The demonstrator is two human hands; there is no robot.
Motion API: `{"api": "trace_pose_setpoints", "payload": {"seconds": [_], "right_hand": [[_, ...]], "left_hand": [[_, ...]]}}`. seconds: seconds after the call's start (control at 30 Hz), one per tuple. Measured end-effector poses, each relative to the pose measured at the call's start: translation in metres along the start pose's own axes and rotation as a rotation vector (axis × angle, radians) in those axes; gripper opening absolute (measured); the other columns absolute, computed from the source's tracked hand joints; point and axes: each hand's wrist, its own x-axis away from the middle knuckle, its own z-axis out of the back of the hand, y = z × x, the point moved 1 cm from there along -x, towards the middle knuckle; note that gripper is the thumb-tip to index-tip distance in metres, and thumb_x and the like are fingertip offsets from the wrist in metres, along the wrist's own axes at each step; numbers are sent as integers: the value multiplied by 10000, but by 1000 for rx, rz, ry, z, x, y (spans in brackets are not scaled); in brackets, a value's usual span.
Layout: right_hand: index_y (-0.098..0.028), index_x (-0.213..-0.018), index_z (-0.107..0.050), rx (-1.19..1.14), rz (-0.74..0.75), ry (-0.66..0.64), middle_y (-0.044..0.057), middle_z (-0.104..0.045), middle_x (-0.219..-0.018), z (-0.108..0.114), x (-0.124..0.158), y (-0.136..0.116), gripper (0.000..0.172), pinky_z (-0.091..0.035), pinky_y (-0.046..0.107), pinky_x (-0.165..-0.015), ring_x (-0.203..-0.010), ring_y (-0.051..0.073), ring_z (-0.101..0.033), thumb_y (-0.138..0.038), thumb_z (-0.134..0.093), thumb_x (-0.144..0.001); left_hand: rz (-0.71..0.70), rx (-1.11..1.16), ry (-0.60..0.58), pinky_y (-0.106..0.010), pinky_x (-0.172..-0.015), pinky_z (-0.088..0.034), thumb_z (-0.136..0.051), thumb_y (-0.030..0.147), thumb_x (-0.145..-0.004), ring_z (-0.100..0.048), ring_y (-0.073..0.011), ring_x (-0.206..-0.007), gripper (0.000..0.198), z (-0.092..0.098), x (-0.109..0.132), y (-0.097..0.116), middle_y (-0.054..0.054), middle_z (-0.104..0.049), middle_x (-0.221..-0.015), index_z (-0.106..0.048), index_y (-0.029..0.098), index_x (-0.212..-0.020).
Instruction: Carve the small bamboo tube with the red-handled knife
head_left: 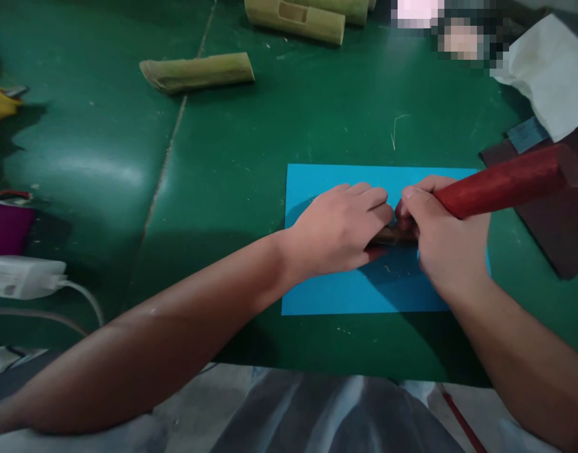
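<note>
My left hand [340,229] lies palm down on a blue sheet [336,292], its fingers curled over a small brown piece [393,236] that shows between both hands. My right hand [442,242] is closed round a tool with a long red wooden handle [506,179] that sticks up to the right. The tool's working end is hidden under the hands, pressed close to the brown piece. The sheet lies on a green table [251,157].
Cut bamboo sections lie at the back: one [197,72] left of centre, two more [298,19] behind. A white cloth [548,72] and a dark board [558,226] sit at the right. A white power adapter [22,277] and a purple container [5,223] are at the left edge.
</note>
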Motion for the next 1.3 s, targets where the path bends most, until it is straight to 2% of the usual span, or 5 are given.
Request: {"api": "trace_pose_setpoints", "payload": {"seconds": [0.2, 0.47, 0.7, 0.93, 1.3], "right_hand": [[-302, -576, -580, -12, 50, 0, -35, -541, -609, -7, -6, -1, 312, -545, 380, -731, -605, 169, -476, -276, -749, -837], [-317, -449, -541, -34, 1, 25, -31, -455, -495, -6, -4, -9, 338, -385, 358, -510, -499, 155, -405, -199, -675, -735], [-316, -544, -605, -174, 45, 54, -32, -565, -559, -4, -11, 3, 336, -400, 348, -498, -519, 162, -488, -183, -717, -832], [-282, -546, -631, -161, 29, 61, -36, -534, -514, -6, -12, 1, 266, -356, 313, -452, -464, 125, -449, -214, -719, -788], [-282, -513, -586, -97, 17, 0, -38, -487, -493, -5, -7, -3, 389, -372, 343, -514, -476, 137, -421, -115, -709, -843]], "left_hand": [[26, 131, 17, -379, -826, -551, -718, 323, -1072, -731, -264, -1020, 174, -8, 1, -4, -105, -754, -1090, -770, 170, -1136], [109, 253, -80, -367, -820, -540, -814, 325, -992, -728, -256, -997, 155, -8, -7, -13, -80, -730, -1021, -748, 185, -978], [92, 256, -58, -354, -785, -516, -792, 305, -973, -725, -241, -963, 120, -6, -9, -14, -68, -738, -1015, -762, 191, -994], [92, 237, -74, -358, -806, -524, -805, 298, -964, -743, -258, -1011, 131, -5, -8, -14, -81, -758, -1068, -766, 187, -1021], [75, 260, -70, -374, -826, -545, -819, 333, -997, -745, -259, -1002, 166, -8, -9, -16, -92, -753, -1065, -746, 184, -984]]}}
